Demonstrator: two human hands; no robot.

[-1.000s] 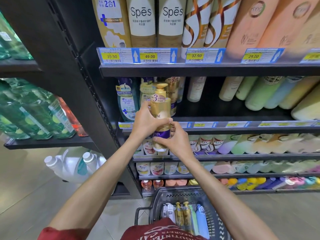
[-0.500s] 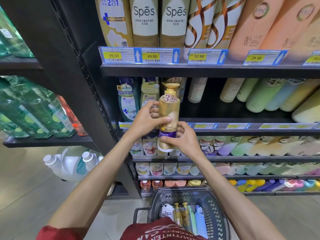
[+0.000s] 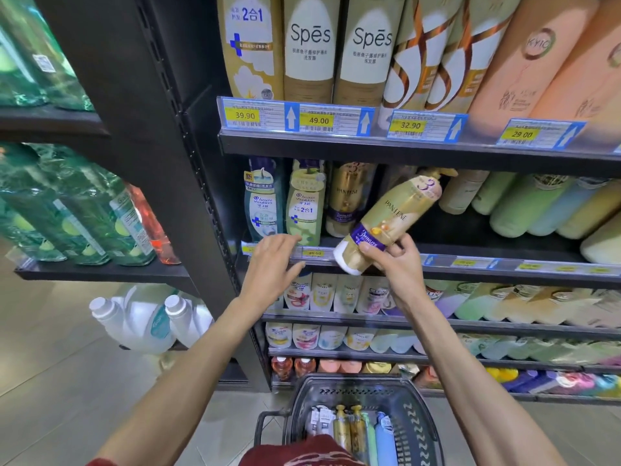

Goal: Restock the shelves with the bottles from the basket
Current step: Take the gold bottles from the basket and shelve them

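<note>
While right hand grips it | Pantene bottle tilted (label: 3 MINUTE)

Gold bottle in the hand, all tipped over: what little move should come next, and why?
Probably stand it upright and slide it into the dark gap just right of the matching gold bottle on the shelf. The right hand grips the tilted gold bottle near its base, cap pointing into that shelf, while the left hand holds nothing.
</note>
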